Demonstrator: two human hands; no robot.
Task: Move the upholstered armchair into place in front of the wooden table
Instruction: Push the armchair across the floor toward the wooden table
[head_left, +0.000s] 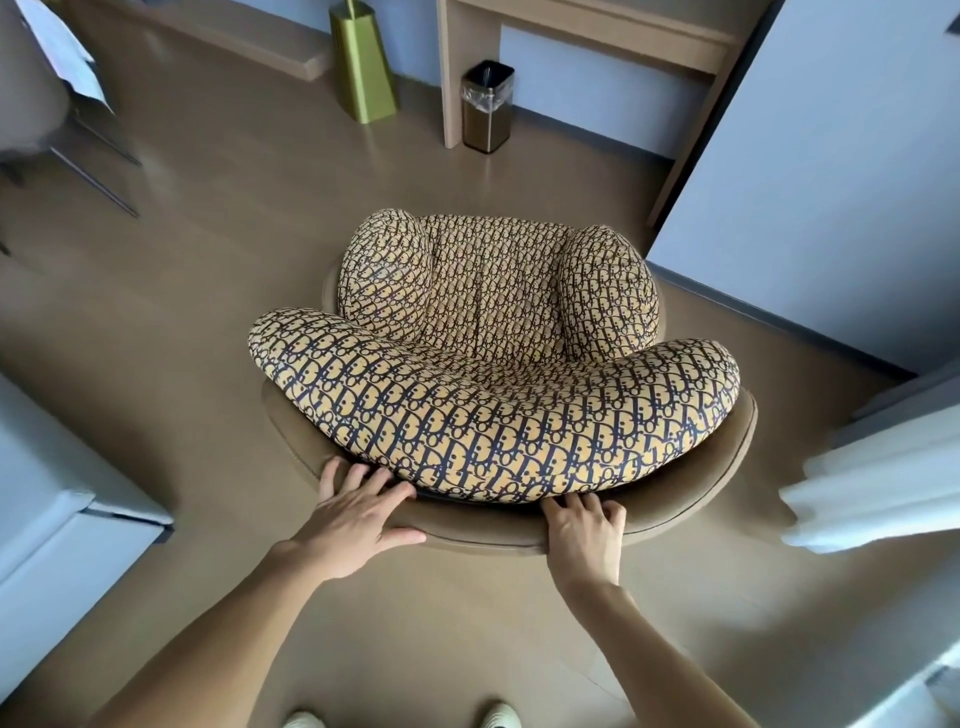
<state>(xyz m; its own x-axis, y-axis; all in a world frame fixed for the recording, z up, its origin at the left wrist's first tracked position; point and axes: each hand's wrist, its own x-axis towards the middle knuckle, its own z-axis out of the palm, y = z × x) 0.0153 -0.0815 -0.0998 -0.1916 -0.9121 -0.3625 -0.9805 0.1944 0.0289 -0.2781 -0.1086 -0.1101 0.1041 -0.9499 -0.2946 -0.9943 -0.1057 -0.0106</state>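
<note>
While both hands grip its backrest | armchair (493, 364) faces wooden table (597, 31)

Tan floor (218, 291), armchair (493, 364), bin (487, 106), perhaps a green stand (363, 62)

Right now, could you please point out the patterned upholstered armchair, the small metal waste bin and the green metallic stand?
patterned upholstered armchair (483, 415), head view, backrest cushion.
small metal waste bin (485, 117), head view, front side.
green metallic stand (363, 67), head view, front face.

Bin (487, 106) beside table leg (451, 78)
</note>
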